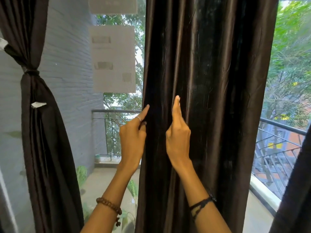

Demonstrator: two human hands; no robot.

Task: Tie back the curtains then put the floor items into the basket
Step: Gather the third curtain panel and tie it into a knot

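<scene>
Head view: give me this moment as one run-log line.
stage: curtains | left curtain: tied | middle curtain: hanging loose | left hand: pinching its edge | right hand: on its folds, forefinger straight | basket: not in view

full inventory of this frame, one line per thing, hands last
tied curtain: 1, dark brown, far left, cinched with a tie
hanging curtain: 1, dark brown, centre, loose, not tied
third curtain: 1, dark, only an edge at lower right
paper sheets: 2, white, on the window pane upper left of centre
balcony railing: 1, dark metal, outside, behind the curtains
brick wall: 1, grey, outside left
trees: several, green, beyond the railing
potted plants: count unclear, green, balcony floor lower left
left hand: 1, ring and bead bracelet, fingers pinching the hanging curtain's left edge
right hand: 1, dark wrist cord, gathering a curtain fold, forefinger extended
</scene>
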